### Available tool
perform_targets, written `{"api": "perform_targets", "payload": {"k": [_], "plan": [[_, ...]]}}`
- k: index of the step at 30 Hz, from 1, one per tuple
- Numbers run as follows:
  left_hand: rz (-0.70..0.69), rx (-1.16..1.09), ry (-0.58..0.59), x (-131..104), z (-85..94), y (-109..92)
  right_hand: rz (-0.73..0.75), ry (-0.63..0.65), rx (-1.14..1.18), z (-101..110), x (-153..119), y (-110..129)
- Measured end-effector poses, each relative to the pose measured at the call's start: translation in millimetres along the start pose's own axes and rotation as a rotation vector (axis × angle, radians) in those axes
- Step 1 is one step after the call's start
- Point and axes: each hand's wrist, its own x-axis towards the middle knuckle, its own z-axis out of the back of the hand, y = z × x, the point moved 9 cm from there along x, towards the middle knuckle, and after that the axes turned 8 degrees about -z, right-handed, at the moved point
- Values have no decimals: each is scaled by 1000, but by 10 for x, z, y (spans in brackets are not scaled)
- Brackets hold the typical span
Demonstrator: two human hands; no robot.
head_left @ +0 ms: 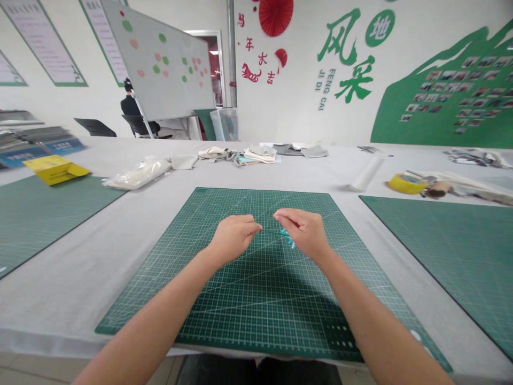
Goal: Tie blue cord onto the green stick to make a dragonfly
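Note:
Both hands hover over the green gridded cutting mat [248, 299], a short gap apart. My left hand [234, 238] is closed, thumb and fingers pinched together, pointing right. What it pinches, if anything, is too small to name. My right hand [306, 230] is closed in a similar pinch, its fingertips turned left; nothing I can name shows between them. Just under the right hand, small bright blue pieces [287, 238] show, partly hidden by it. Whether the hand touches them I cannot tell.
Cutting mats lie at left [52, 214] and right [449, 256]. Behind are a yellow box [56, 168], a plastic-wrapped bundle [140, 174], folded fabric [260, 154], a white roll [366, 172] and yellow tape [407, 183]. A person [130, 104] sits beside the whiteboard [168, 69].

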Motion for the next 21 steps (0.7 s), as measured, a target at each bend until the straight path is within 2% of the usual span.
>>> {"api": "perform_targets", "payload": {"k": [5,11,16,21], "plan": [[-101,-146,23,18,5,-101,-71,6,15,52,62,-169],[-124,-406,25,6,63,-144,-220,159,157,-18,147,-516],[-13,-678,-47,10,134,-46,-335,221,285,-197,126,-736],[207,-709,-226,-29,157,260,-349,300,232,-428,48,-744]]}}
